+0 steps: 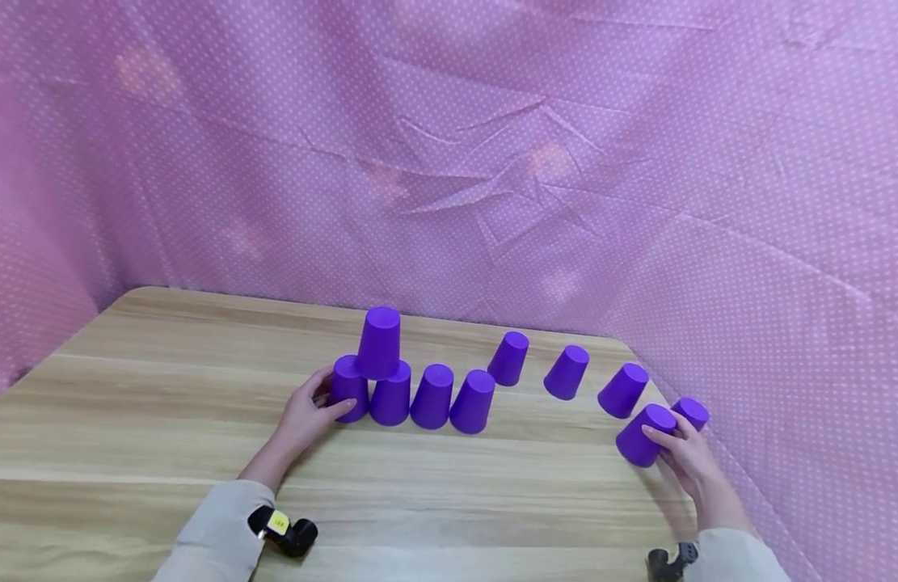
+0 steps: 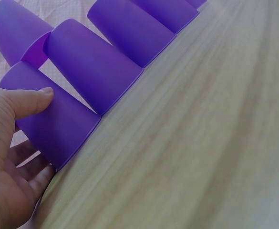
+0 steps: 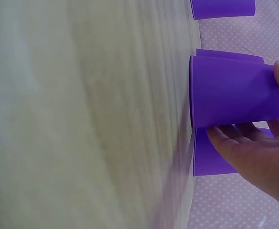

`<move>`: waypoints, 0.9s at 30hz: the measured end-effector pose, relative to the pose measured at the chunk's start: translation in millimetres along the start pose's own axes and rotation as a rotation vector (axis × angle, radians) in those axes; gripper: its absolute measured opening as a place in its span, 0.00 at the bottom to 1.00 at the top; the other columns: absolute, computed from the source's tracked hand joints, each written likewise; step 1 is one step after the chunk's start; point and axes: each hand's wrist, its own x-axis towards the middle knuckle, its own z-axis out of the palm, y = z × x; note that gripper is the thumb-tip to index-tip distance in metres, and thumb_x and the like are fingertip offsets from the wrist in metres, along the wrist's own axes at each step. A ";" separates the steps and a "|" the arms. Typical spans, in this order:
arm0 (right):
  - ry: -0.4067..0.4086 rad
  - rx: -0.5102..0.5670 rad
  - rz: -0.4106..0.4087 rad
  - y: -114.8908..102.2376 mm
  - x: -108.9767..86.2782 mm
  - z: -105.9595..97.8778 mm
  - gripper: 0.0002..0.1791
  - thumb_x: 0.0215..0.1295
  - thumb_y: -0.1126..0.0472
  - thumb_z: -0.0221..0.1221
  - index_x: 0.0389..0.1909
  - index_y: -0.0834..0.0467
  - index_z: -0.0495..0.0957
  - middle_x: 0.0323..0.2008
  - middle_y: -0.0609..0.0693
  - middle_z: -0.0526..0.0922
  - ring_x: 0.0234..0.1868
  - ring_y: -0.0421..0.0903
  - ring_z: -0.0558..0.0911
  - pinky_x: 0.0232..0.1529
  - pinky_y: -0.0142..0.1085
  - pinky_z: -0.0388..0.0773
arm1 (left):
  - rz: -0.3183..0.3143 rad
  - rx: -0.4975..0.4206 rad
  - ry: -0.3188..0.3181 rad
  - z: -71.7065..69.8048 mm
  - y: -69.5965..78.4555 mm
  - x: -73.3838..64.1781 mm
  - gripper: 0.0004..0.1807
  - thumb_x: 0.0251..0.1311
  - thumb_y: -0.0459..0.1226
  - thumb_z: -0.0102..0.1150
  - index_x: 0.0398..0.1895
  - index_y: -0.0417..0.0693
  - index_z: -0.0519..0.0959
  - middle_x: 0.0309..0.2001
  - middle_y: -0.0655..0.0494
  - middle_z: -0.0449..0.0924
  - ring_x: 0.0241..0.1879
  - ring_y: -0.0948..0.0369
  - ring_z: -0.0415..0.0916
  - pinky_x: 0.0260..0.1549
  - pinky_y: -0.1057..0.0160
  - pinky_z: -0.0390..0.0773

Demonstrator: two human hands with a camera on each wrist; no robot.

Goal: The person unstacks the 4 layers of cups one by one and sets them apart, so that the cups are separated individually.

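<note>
My left hand (image 1: 308, 411) grips the leftmost purple cup (image 1: 349, 390) of a close row of upside-down cups, thumb on the near side and fingers round the far side. Another upside-down cup (image 1: 380, 343) stands on top, bridging the row's two leftmost cups. At the right, my right hand (image 1: 689, 457) holds a purple cup (image 1: 645, 436) upside down, slightly tilted in the head view. In the right wrist view, the thumb and fingers lie on opposite sides of that held cup (image 3: 237, 90). I cannot tell whether its rim touches the table.
Several more upside-down purple cups stand spaced apart at the back right, among them one cup (image 1: 509, 358) near the middle and one (image 1: 691, 414) partly behind my right hand. The wooden table (image 1: 449, 493) ends at a pink dotted cloth (image 1: 449, 162).
</note>
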 end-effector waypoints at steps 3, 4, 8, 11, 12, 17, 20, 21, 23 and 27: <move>0.007 -0.013 0.039 -2.5 -2.3 2.7 0.40 0.53 0.64 0.59 0.62 0.65 0.45 0.50 0.53 0.63 0.34 0.28 0.72 0.54 0.35 0.62 | -0.001 0.012 -0.007 -0.2 -1.1 -0.9 0.34 0.47 0.35 0.61 0.58 0.35 0.59 0.52 0.33 0.63 0.53 0.45 0.60 0.52 0.52 0.62; -0.003 -0.027 0.055 -3.6 -2.8 3.2 0.42 0.53 0.63 0.59 0.62 0.65 0.43 0.50 0.53 0.62 0.34 0.27 0.72 0.56 0.37 0.59 | -0.001 0.016 -0.008 -0.3 -1.3 -1.1 0.34 0.47 0.35 0.61 0.58 0.35 0.59 0.52 0.33 0.63 0.53 0.45 0.60 0.52 0.52 0.62; -0.004 -0.035 0.065 -4.9 -1.8 4.3 0.41 0.55 0.64 0.57 0.63 0.65 0.42 0.51 0.54 0.62 0.34 0.27 0.72 0.57 0.40 0.56 | -0.005 0.014 -0.005 -0.1 -1.4 -0.2 0.34 0.47 0.35 0.61 0.58 0.36 0.59 0.53 0.34 0.62 0.53 0.45 0.60 0.53 0.52 0.61; -0.015 -0.045 0.058 -6.8 -1.0 5.1 0.42 0.56 0.64 0.55 0.64 0.65 0.39 0.58 0.61 0.54 0.34 0.26 0.71 0.57 0.40 0.55 | 0.001 0.007 0.002 -0.1 0.5 1.1 0.34 0.48 0.35 0.61 0.58 0.36 0.59 0.53 0.33 0.63 0.53 0.45 0.60 0.52 0.52 0.62; -0.017 -0.047 0.059 -7.4 -1.1 5.0 0.42 0.57 0.64 0.55 0.64 0.65 0.37 0.59 0.63 0.51 0.34 0.26 0.70 0.58 0.40 0.54 | 0.003 0.003 0.005 0.0 1.2 1.5 0.34 0.48 0.35 0.61 0.58 0.36 0.60 0.53 0.34 0.63 0.53 0.45 0.60 0.52 0.52 0.62; -0.023 -0.041 0.079 -7.8 -1.6 1.4 0.45 0.56 0.61 0.56 0.64 0.64 0.35 0.58 0.58 0.52 0.34 0.25 0.70 0.58 0.38 0.54 | 0.010 -0.005 0.002 1.0 3.3 0.9 0.33 0.47 0.34 0.61 0.57 0.34 0.60 0.51 0.33 0.64 0.53 0.44 0.60 0.52 0.51 0.62; -0.039 -0.018 0.052 -2.3 3.1 -4.1 0.45 0.55 0.59 0.57 0.65 0.62 0.37 0.57 0.55 0.55 0.38 0.28 0.70 0.58 0.37 0.56 | 0.006 -0.015 0.010 1.6 3.5 0.2 0.33 0.47 0.33 0.61 0.57 0.34 0.61 0.51 0.33 0.65 0.52 0.45 0.61 0.52 0.51 0.62; -0.050 -0.020 0.035 0.2 5.7 -6.4 0.45 0.55 0.59 0.57 0.65 0.61 0.38 0.58 0.57 0.55 0.40 0.30 0.70 0.57 0.37 0.57 | 0.005 -0.015 0.010 1.5 3.7 0.0 0.33 0.47 0.33 0.61 0.57 0.34 0.61 0.51 0.33 0.65 0.52 0.45 0.61 0.52 0.51 0.62; -0.052 -0.007 0.000 7.3 13.2 -12.3 0.43 0.55 0.58 0.58 0.65 0.59 0.42 0.58 0.57 0.57 0.42 0.33 0.71 0.55 0.35 0.62 | 0.003 -0.013 0.013 1.3 4.0 -0.4 0.33 0.47 0.34 0.61 0.57 0.35 0.61 0.51 0.33 0.65 0.53 0.45 0.61 0.52 0.51 0.62; -0.058 0.026 -0.065 25.3 36.2 -29.3 0.37 0.54 0.58 0.59 0.63 0.56 0.53 0.49 0.50 0.68 0.42 0.37 0.73 0.45 0.33 0.71 | -0.001 -0.007 0.017 0.5 4.2 -0.9 0.33 0.47 0.33 0.61 0.57 0.35 0.60 0.51 0.33 0.65 0.53 0.45 0.61 0.52 0.51 0.62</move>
